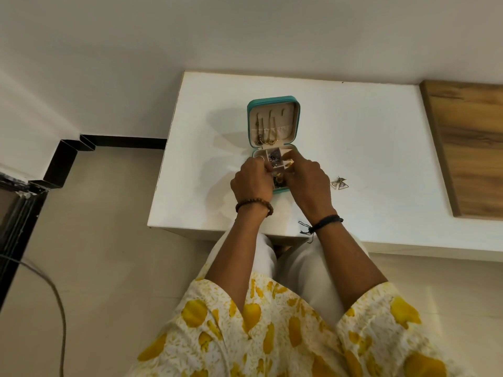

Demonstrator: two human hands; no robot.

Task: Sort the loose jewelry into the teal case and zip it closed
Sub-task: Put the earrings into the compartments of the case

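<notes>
— So how far along was it?

— Well past halfway, I'd judge. The teal case (273, 123) lay open on the white bench (353, 148), lid flat on the far side with chains (265, 129) hung against its pale, soft-looking lining. The near tray's small square pockets already held pieces. A pair of triangular earrings (339, 184) sat loose on the bench, just right of the case, and the zip was not yet done.

— And the hands?

— Both over the tray. The right hand (307, 176) pinched a small gold piece (290, 163) above a pocket. The left hand (251, 180) had its fingers curled at the tray's left edge; whether its grip held anything, I couldn't tell.
</notes>
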